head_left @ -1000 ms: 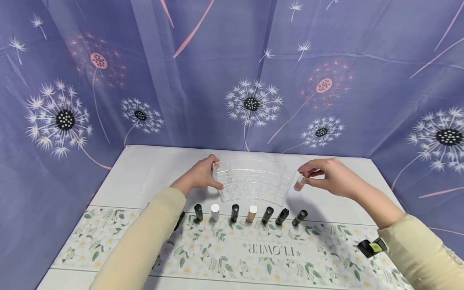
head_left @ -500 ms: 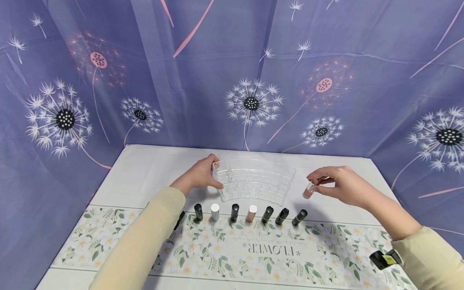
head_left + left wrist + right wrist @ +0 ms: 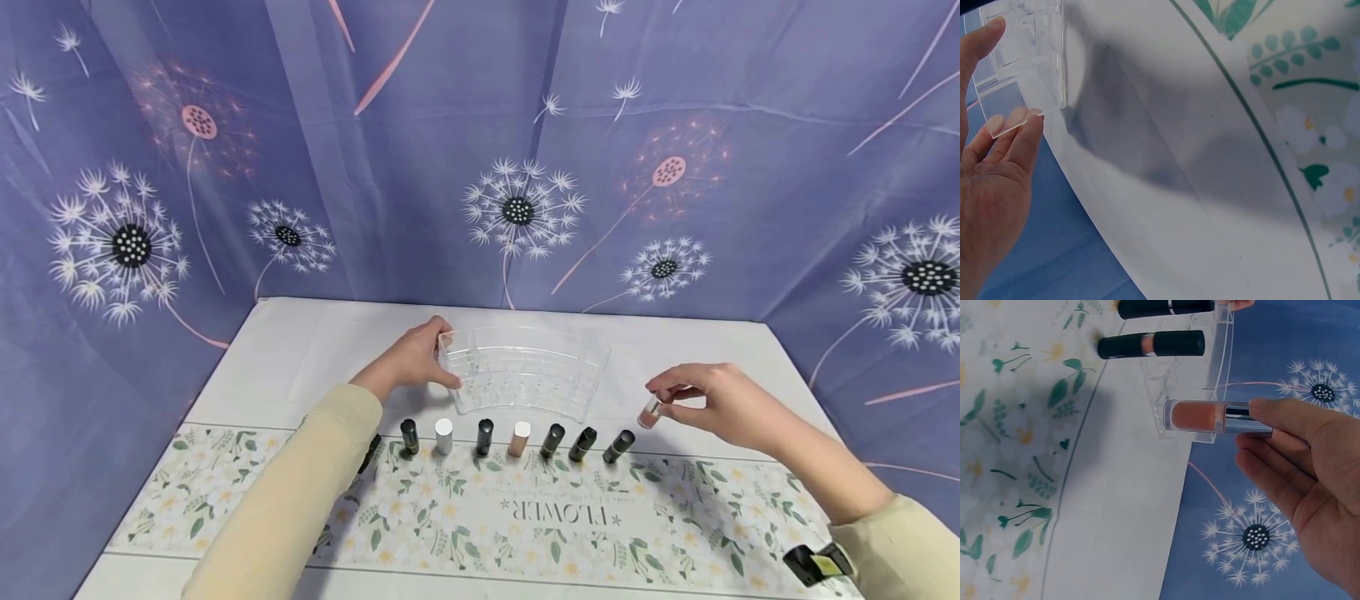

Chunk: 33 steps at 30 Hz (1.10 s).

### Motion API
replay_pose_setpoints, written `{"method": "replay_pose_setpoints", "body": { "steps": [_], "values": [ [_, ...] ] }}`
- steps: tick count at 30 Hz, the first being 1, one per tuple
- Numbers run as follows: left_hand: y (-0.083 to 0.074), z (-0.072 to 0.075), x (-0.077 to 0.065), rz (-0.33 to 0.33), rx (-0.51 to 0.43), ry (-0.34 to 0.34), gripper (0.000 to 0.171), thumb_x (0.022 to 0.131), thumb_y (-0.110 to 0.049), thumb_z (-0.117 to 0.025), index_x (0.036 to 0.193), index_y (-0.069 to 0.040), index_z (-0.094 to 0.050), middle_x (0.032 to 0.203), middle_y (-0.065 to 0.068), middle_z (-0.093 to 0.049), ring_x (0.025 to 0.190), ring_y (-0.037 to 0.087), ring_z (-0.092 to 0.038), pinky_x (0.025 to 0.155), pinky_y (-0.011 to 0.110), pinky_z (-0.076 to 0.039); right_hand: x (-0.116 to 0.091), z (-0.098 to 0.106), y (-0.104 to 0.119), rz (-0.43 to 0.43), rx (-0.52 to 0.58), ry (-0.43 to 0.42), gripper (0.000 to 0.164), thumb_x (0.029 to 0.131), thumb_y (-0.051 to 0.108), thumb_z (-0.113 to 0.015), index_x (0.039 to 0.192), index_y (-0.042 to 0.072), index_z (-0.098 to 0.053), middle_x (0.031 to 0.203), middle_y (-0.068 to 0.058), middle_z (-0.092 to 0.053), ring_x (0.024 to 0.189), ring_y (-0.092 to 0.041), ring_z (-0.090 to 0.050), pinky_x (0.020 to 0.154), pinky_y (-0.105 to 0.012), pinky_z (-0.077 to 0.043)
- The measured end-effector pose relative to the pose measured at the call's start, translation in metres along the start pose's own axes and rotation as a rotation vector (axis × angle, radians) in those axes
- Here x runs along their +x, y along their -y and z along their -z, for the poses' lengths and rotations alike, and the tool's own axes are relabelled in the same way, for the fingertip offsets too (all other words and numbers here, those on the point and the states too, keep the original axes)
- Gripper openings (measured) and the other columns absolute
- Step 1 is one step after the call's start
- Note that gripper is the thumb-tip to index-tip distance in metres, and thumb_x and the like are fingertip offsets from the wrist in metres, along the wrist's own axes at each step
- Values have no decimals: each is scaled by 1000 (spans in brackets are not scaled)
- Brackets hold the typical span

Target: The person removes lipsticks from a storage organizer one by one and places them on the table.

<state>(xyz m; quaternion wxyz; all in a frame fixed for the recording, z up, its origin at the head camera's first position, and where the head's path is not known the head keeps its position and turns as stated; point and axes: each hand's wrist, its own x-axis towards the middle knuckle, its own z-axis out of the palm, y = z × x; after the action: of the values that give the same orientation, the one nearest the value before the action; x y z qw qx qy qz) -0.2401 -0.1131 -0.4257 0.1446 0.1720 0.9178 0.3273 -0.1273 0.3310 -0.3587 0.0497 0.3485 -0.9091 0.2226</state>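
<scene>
A clear, curved, tiered acrylic organizer (image 3: 528, 375) stands on the white table. At its left end my left hand (image 3: 408, 358) grips it, thumb on the front side and fingers behind; the left wrist view shows the fingertips on a clear edge (image 3: 1044, 94). To the right of the organizer, my right hand (image 3: 723, 404) pinches a lipstick (image 3: 649, 414) by its upper end. The right wrist view shows this lipstick (image 3: 1194, 417) with a clear case, a coral body and a shiny silver part between thumb and fingers. It appears held above the table, lower end tilted left.
In front of the organizer stands a row of several lipsticks: mostly black ones (image 3: 552, 441), a white one (image 3: 444, 437) and a rose-gold one (image 3: 518, 439). A floral printed strip (image 3: 555, 542) runs along the table's front. Blue dandelion-patterned curtain (image 3: 420, 208) surrounds the table.
My right hand has moved right and towards me with the lipstick, away from the organizer's right end. The left hand still grips the organizer in the same place.
</scene>
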Motion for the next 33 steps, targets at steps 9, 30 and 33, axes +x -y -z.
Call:
{"method": "replay_pose_setpoints", "body": {
  "steps": [9,30,33],
  "values": [
    [-1,0,1,-5,-1,3,82,77,-25,-98,139,-5,-48,118,16,-62,101,27,-54,90,40,-47,-19,-11,-2,31,-4,-37,44,77,-9,-88,116,11,-78,105,-1,-80,88,-10,-77,77,-17,-59],
    [-1,2,2,-11,5,7,82,78,-25,-97,140,-4,-48,116,15,-61,99,26,-54,88,40,-47,-44,-37,2,-13,25,-50,48,78,-10,-87,119,13,-76,108,1,-78,92,-6,-75,77,-17,-59],
    [-1,2,1,-10,5,7,82,78,-25,-97,140,-4,-48,116,15,-61,98,26,-53,87,39,-46,-46,-41,1,-26,32,-41,46,79,-9,-87,119,11,-76,108,-2,-78,93,-6,-74,77,-21,-61]
  ]
}}
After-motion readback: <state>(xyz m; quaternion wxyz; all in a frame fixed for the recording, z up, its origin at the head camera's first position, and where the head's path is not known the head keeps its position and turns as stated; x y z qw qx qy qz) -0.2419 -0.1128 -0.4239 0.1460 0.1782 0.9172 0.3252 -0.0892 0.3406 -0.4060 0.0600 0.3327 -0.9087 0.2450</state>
